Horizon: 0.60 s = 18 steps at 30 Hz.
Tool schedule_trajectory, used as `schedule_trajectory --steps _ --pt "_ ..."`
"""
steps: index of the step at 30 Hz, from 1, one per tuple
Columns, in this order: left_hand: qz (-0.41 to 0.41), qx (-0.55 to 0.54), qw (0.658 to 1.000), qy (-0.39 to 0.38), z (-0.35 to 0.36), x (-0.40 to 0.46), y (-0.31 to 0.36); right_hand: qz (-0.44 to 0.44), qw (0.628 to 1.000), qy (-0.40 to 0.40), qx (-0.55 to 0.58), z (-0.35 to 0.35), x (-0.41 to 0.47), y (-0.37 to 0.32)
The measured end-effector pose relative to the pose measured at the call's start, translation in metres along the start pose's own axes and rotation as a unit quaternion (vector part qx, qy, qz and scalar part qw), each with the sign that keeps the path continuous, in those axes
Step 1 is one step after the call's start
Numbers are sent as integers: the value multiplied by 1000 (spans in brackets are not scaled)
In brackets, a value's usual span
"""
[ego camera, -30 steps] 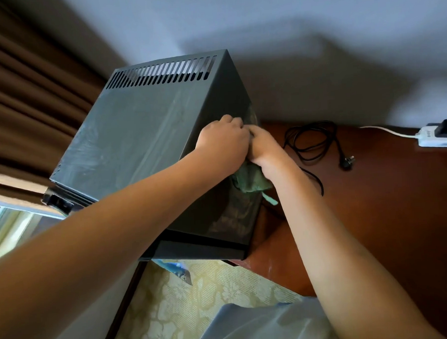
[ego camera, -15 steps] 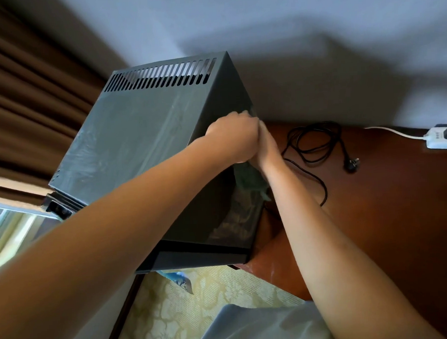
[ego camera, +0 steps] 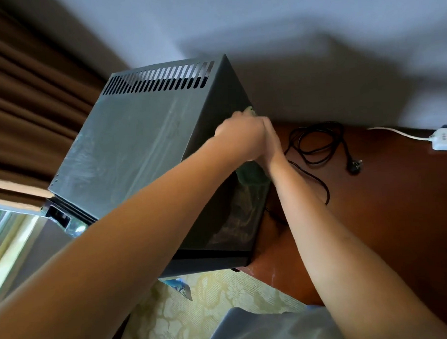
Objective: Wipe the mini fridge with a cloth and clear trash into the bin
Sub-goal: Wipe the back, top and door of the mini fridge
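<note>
We have the mini fridge [ego camera: 145, 152] on the brown desk [ego camera: 388, 213], against the wall. Our 2 hands press the green cloth [ego camera: 250, 172] to its right side; left hand [ego camera: 239, 140] covers the right hand [ego camera: 271, 146], whose grip we cannot tell. Best to keep firm, overlapping strokes clear of the loose cord [ego camera: 316, 144].

The fridge [ego camera: 139, 152] stands on the desk's [ego camera: 398, 213] left end. Right of it, near the back edge, lies a coiled cord [ego camera: 316, 144]; a power strip [ego camera: 444, 140] sits toward the back right corner.
</note>
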<state>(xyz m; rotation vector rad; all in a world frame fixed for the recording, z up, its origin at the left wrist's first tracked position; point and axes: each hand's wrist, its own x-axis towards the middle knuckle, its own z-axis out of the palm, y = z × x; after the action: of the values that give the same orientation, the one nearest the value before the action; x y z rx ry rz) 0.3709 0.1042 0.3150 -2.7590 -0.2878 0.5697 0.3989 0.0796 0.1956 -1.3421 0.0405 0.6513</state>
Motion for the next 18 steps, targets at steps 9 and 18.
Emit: schedule_trajectory --steps 9,18 --pt "-15 6 998 -64 3 -6 8 179 956 -27 233 -14 -5 -9" --pt "-16 -30 988 -148 23 10 21 229 963 4 138 -20 3 -4"
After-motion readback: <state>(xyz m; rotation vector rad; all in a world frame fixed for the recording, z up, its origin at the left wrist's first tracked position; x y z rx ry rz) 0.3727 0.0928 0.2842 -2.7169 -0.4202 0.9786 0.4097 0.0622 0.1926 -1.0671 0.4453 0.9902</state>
